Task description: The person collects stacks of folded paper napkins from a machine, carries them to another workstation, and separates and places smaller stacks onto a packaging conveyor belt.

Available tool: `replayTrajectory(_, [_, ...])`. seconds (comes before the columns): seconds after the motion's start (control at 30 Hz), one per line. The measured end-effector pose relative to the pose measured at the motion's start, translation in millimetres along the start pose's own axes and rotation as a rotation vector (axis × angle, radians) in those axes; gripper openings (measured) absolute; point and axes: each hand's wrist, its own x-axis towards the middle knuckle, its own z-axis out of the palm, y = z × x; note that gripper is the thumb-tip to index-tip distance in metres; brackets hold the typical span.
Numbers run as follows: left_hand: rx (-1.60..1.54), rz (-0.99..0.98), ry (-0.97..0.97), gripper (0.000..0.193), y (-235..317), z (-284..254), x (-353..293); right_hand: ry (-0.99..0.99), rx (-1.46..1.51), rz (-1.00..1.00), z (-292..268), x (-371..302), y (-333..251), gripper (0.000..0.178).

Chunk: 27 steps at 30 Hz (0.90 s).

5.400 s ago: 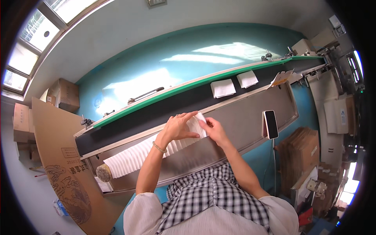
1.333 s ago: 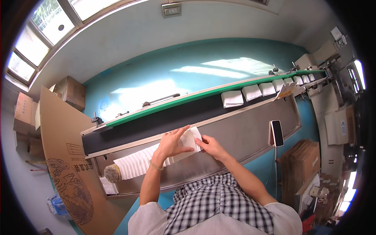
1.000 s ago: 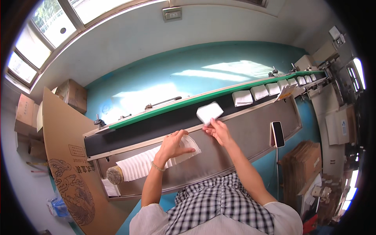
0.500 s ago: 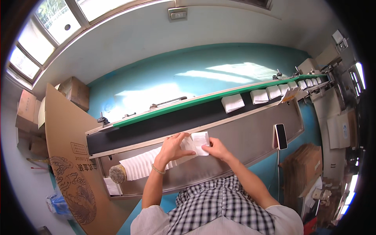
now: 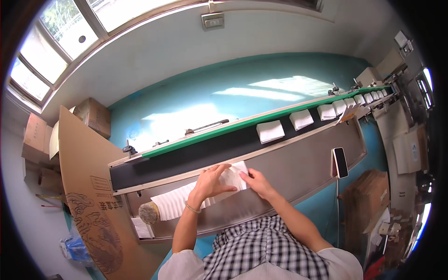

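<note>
A long row of white folded tissues [image 5: 175,201] lies on its side along the metal tray, pressed together like a loaf. My left hand [image 5: 209,183] curves over this row near its right end, fingers on the far side and thumb on the near side. My right hand [image 5: 259,183] grips the right end of the row, its thumb against the tissue face and its other fingers partly hidden. At the left end of the row rests a rounded, speckled grey-brown block [image 5: 149,213], with no hand on it.
Beyond the metal tray [image 5: 298,163] runs a black conveyor belt [image 5: 210,152] with a green rail [image 5: 200,140], carrying several folded tissue stacks [image 5: 270,132]. A phone [image 5: 340,162] stands on a holder at right. A large cardboard sheet [image 5: 86,158] leans at left; flattened cartons [image 5: 366,200] stand at right.
The folded tissues at the right end, which stood apart and angled, now sit closer against the row. Stacks on the belt have shifted left. Both hands stay near the row's right end.
</note>
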Motion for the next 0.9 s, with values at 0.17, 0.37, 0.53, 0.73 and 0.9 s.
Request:
replayTrajectory(0.17, [-0.04,-0.004,-0.028,0.073,-3,0,0,-0.072,-0.234,-0.023,-26,6,1,0.032])
replayTrajectory(0.37, [-0.074,-0.029,-0.028,0.072,-2,1,-1,0.192,0.223,0.073,-12,45,-23,0.036])
replayTrajectory(0.53, [0.077,0.084,0.08,0.078,-12,3,-12,0.089,-0.518,-0.257,31,-8,-15,0.039])
replayTrajectory(0.73, [-0.006,-0.046,-0.046,0.079,-13,-3,-13,0.032,0.023,0.103,6,-6,2,0.035])
replayTrajectory(0.9, [-0.007,-0.068,-0.078,0.075,-12,-6,-11,0.114,0.254,0.102,-11,34,-19,0.03])
